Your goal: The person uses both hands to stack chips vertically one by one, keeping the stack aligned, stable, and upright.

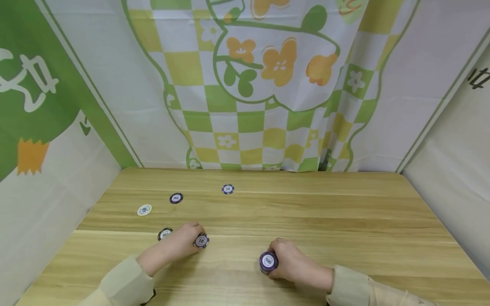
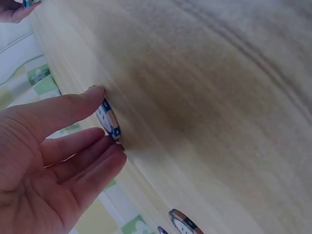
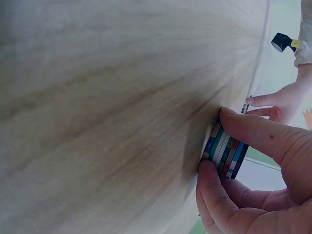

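Note:
My left hand (image 1: 179, 243) pinches a blue-edged poker chip marked 10 (image 1: 200, 241) between thumb and fingertips. In the left wrist view that chip (image 2: 108, 119) is tilted on the screen, close to the wooden surface. To the right, my right hand (image 1: 292, 264) grips a stack of poker chips (image 1: 268, 261) by its sides, a purple chip marked 500 on top. Edges of several colours show in the stack (image 3: 225, 152) in the right wrist view, which sits on or just over the table. A black chip marked 100 (image 1: 165, 233) lies partly behind my left forearm.
Farther back on the wooden table (image 1: 325, 212) lie a pale chip with a yellowish edge (image 1: 144, 210), a purple chip (image 1: 176, 198) and another blue chip marked 10 (image 1: 228, 189). Patterned cloth (image 1: 252, 140) hangs along the back edge, with fabric walls at both sides.

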The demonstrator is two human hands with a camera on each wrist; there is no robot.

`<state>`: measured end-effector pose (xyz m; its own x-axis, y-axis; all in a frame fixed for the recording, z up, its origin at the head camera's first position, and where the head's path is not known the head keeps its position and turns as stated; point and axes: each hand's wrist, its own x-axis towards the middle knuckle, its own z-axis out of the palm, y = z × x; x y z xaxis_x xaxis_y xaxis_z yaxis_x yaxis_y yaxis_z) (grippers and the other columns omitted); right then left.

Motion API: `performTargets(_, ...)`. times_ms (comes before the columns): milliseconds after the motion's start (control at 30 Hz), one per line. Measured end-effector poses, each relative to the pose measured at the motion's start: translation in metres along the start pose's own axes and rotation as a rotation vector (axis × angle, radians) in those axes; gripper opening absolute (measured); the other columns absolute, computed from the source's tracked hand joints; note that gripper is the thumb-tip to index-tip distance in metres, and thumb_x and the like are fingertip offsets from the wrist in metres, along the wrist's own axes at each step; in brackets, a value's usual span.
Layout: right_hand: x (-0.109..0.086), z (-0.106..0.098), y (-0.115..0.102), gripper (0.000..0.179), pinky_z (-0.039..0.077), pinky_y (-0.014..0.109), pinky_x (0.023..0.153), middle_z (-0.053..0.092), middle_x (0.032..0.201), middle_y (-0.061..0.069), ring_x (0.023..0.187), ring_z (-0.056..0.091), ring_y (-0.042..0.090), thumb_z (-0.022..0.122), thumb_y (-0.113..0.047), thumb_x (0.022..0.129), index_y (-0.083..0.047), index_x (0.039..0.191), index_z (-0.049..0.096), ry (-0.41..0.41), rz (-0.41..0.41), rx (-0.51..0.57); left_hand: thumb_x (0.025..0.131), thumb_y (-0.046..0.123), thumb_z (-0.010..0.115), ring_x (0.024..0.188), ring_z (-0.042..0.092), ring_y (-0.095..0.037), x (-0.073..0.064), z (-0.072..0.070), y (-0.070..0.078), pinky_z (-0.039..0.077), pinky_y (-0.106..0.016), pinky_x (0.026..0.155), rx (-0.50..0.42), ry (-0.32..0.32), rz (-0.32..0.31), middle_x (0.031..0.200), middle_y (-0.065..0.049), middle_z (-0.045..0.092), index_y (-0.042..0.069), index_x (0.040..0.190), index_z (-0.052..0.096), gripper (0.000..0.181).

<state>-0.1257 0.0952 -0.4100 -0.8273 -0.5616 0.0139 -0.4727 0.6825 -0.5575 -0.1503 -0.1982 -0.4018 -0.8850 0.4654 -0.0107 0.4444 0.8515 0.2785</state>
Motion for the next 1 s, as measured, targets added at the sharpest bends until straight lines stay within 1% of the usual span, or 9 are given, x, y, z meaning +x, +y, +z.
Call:
performTargets(167, -0.0006, 0.0008, 0.0005, 0.041, 0.048, 0.024, 0.065, 0.054, 0.080, 0.002, 0.073, 0.052, 0.014, 0.084, -0.007, 0.052, -0.001, 0.084, 0.058, 0.009, -0.001, -0.005, 0.065, 0.006, 0.077, 0.077, 0.058, -0.024, -0.0010, 0.0014, 0.0014, 0.053, -0.036, 0.069, 0.026, 0.019, 0.021, 0.086, -0.010, 0.057, -0.005, 0.092, 0.062, 0.034)
performTargets(433, -0.0005, 0.0004, 0.0002, 0.041, 0.048, 0.023, 0.066, 0.054, 0.081, 0.002, 0.074, 0.052, 0.014, 0.084, -0.008, 0.053, -0.001, 0.084, 0.059, 0.004, 0.002, -0.010, 0.065, 0.007, 0.076, 0.076, 0.058, -0.023, 0.0005, 0.0036, 0.0051, 0.052, -0.036, 0.067, 0.045, 0.028, 0.004, 0.084, -0.008, 0.056, -0.004, 0.091, 0.062, 0.032)
performTargets(667, -0.0005, 0.0009, -0.0007, 0.041, 0.048, 0.023, 0.066, 0.054, 0.081, 0.001, 0.074, 0.052, 0.013, 0.084, -0.007, 0.052, -0.001, 0.084, 0.059, 0.011, 0.002, -0.016, 0.065, 0.007, 0.076, 0.078, 0.058, -0.023, 0.0019, 0.0043, 0.0095, 0.052, -0.037, 0.069, 0.021, 0.019, -0.029, 0.085, -0.007, 0.056, -0.003, 0.092, 0.063, 0.032)
performTargets(833, -0.0011, 0.0017, 0.0001, 0.042, 0.048, 0.024, 0.066, 0.054, 0.081, 0.002, 0.074, 0.052, 0.014, 0.084, -0.006, 0.050, -0.001, 0.084, 0.059, 0.028, -0.005, -0.019, 0.064, 0.007, 0.077, 0.078, 0.057, -0.022, 0.0032, 0.0057, 0.0097, 0.052, -0.036, 0.070, 0.020, 0.031, -0.026, 0.085, -0.007, 0.055, -0.002, 0.092, 0.062, 0.033)
performTargets(1000, -0.0005, 0.0010, -0.0004, 0.045, 0.048, 0.025, 0.068, 0.054, 0.082, 0.001, 0.076, 0.052, 0.015, 0.084, -0.006, 0.050, -0.002, 0.087, 0.059, 0.014, 0.015, -0.003, 0.063, 0.005, 0.077, 0.080, 0.055, -0.021, 0.0047, 0.0060, 0.0099, 0.052, -0.035, 0.072, -0.016, 0.038, -0.036, 0.086, -0.005, 0.053, 0.001, 0.090, 0.060, 0.032)
